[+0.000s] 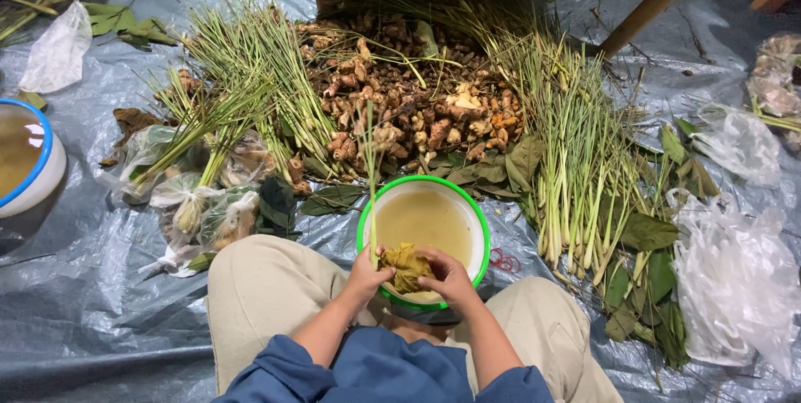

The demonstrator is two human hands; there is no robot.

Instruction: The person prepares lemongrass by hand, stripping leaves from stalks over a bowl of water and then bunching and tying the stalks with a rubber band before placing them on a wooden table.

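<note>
A wet, crumpled bundle of leaves (406, 267) sits between both hands at the near rim of a green-rimmed bowl (476, 228), just above the cloudy yellowish water that fills it. The left hand (367, 271) grips the bundle's left side with fingers clenched around it, and a thin lemongrass stalk (370, 169) rises from that grip. The right hand (448, 276) closes over the bundle's right side, fingers curled onto it. The bowl rests on a grey plastic sheet (83, 286) on the floor, between the person's knees in beige trousers. Just beyond the bowl lies a heap of turmeric and ginger roots (417, 111), flanked by lemongrass bundles (576, 161) on either side. Loose green leaves (642, 236) lie to the right, beside clear plastic bags (734, 278). Red rubber bands (503, 261) lie just right of the bowl. A blue-rimmed white basin (29, 169) stands far left.
</note>
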